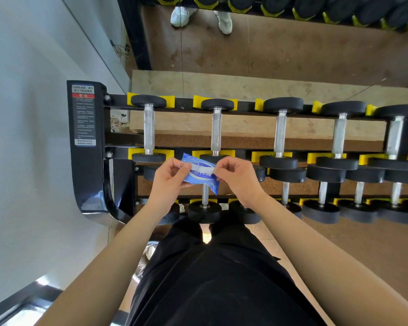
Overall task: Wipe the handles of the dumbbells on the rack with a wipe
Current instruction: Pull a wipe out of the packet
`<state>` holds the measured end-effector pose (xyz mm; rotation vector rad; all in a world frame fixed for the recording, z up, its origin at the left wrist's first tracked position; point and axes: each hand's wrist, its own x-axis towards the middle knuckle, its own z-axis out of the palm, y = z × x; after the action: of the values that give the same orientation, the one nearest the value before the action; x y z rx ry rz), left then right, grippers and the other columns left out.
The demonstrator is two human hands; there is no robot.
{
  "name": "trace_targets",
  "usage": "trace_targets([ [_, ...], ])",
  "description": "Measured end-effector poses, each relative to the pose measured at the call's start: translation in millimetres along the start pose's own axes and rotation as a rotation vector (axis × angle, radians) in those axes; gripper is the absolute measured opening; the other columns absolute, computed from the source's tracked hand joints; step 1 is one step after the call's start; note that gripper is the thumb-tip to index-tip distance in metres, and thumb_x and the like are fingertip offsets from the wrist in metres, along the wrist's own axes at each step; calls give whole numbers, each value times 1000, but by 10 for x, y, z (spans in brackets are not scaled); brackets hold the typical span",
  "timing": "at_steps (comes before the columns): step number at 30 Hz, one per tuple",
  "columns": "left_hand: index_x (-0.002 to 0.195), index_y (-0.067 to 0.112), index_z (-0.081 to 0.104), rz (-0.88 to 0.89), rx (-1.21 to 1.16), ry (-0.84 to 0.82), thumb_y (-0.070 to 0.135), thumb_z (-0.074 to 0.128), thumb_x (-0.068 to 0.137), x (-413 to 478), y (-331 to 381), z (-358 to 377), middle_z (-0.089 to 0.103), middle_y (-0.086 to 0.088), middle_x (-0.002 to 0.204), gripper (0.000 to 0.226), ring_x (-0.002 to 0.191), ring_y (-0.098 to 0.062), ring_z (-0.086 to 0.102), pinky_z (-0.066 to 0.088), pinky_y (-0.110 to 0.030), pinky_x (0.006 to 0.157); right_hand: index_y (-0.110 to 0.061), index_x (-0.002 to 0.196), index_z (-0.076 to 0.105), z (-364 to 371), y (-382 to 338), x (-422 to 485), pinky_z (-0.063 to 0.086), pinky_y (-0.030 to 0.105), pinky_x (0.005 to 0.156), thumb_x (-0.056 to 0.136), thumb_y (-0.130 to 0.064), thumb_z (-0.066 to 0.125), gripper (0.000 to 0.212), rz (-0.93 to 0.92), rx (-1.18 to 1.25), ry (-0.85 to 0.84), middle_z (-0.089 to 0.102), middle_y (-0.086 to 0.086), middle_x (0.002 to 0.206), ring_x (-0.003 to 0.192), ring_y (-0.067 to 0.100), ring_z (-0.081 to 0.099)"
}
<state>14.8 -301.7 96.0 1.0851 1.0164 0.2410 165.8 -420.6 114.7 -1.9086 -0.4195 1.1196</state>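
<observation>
Brown speckled floor (292, 55) and a pale smooth wall (21, 114) sit around a black metal rack (85, 161). A label (84, 115) with tiny print and a red band is stuck on the rack's side post. Five dumbbells (149, 128) lie side by side on the top row, each resting in yellow cradles (169, 101). Their handles (216, 130) are silver, thin and rough looking, and their ends are round, black and dull like rubber. More dumbbells lie on a lower row. A mirror (292, 38) behind the rack shows two white shoes (181, 16). The left grip (172, 177), a bare hand, is closed narrow, with thumb and curled fingers pinching the left end of a wipe packet (199, 176). The right grip (236, 175), the other bare hand, is also closed narrow and pinches the wipe packet's right end, right at a white strip (201, 168) that runs across it. It is not clear if that strip is a flap or a wipe. The wipe packet is blue, shiny and crinkly, with a white oval on it. It is held in the air, tilted, over the near end of the second dumbbell. It touches only the two hands. Black soft trousers (210, 278) fill the bottom of the view.
</observation>
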Motion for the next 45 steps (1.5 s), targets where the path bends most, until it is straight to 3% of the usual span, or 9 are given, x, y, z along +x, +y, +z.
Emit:
trace_targets([
  [5, 92, 7, 54, 4, -15, 15, 15, 59, 100, 20, 21, -6, 74, -4, 95, 13, 98, -20, 74, 63, -33, 75, -12, 88, 63, 3, -3, 10, 52, 30, 69, 96, -8, 60, 10, 130, 352, -11, 67, 0, 75, 75, 15, 60],
  [7, 95, 4, 54, 14, -2, 4, 15, 60, 100, 13, 26, 3, 74, -8, 99, 13, 98, -21, 74, 64, -34, 76, -15, 96, 64, -20, 0, 1, 55, 27, 68, 93, -16, 68, 5, 31, 131, -30, 69, -5, 84, 79, 10, 66],
  [10, 98, 0, 55, 53, 33, -22, 16, 61, 99, -5, 23, 26, 73, -13, 100, 16, 98, -21, 75, 63, -32, 75, -17, 107, 67, -9, 9, 19, 55, 18, 65, 86, -22, 77, 24, -201, -238, -70, 64, -12, 94, 83, 0, 65],
  [13, 96, 2, 55, 68, 52, -26, 17, 61, 99, -7, 29, 42, 73, -11, 99, 16, 98, -20, 74, 63, -33, 76, -19, 98, 71, 25, 0, 28, 51, 12, 65, 88, -25, 75, 12, -264, -301, -45, 61, -16, 95, 86, -4, 62],
  [22, 95, 8, 56, -14, -11, 82, 19, 60, 99, 55, -28, -43, 71, -12, 104, 13, 100, -17, 74, 63, -29, 70, -15, 98, 58, 10, -23, 33, 52, 35, 88, 99, -14, 57, 2, 189, 634, -40, 69, 9, 119, 106, 19, 68],
  [34, 93, 9, 60, 41, 85, 276, 21, 66, 97, 181, -80, -108, 71, -9, 102, 14, 100, -15, 73, 62, -26, 64, -16, 112, 63, -49, -107, 89, 51, 47, 101, 102, -20, 53, 15, 298, 1107, -68, 70, 8, 118, 112, 23, 68],
  [38, 87, 21, 59, 61, 197, 328, 26, 68, 95, 248, -152, -137, 71, -4, 99, 13, 98, -14, 73, 63, -37, 70, -12, 102, 57, -13, -27, 180, 58, 47, 88, 103, -16, 50, 8, 355, 1236, 10, 68, 7, 86, 88, 20, 72],
  [41, 86, 26, 59, 75, 285, 446, 31, 69, 95, 273, -163, -248, 70, 4, 93, 14, 94, -11, 72, 63, -39, 71, -14, 112, 47, -93, 15, 285, 59, 34, 68, 105, -20, 45, 10, 354, 1361, 88, 47, 1, 64, 52, 11, 48],
  [45, 87, 20, 59, 97, 175, 355, 23, 68, 96, 230, -37, -290, 71, 2, 95, 13, 96, -11, 73, 56, -17, 58, -13, 104, 51, -207, 5, 351, 31, 21, 43, 104, -25, 50, 12, 384, 989, 82, 43, 0, 65, 47, 8, 28],
])
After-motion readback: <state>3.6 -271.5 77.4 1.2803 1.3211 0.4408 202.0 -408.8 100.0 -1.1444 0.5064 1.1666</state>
